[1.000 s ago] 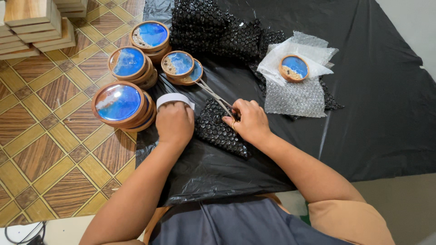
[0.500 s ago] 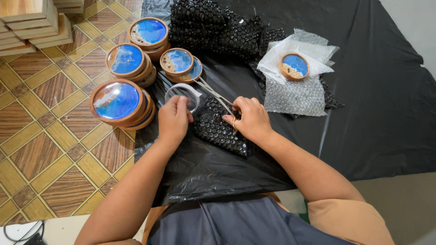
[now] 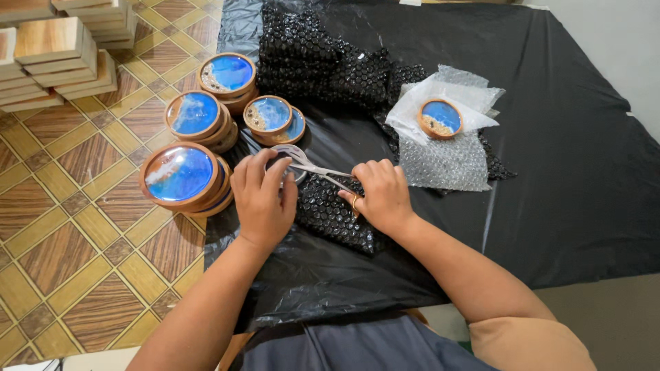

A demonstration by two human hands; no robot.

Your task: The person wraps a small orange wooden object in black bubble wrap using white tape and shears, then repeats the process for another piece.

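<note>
I see a roll of clear tape (image 3: 287, 163) on the black plastic sheet (image 3: 564, 172), just by the stacks of round blue coasters (image 3: 180, 173). My left hand (image 3: 263, 199) has its fingers wrapped around the roll. My right hand (image 3: 379, 196) grips the scissors (image 3: 317, 169), and the blades reach over to the tape. Under both hands lies a small bubble wrap bundle (image 3: 333, 214). Farther off, one small coaster (image 3: 440, 118) sits on clear bubble wrap (image 3: 443, 161). Wooden blocks (image 3: 51, 58) are stacked on the floor.
</note>
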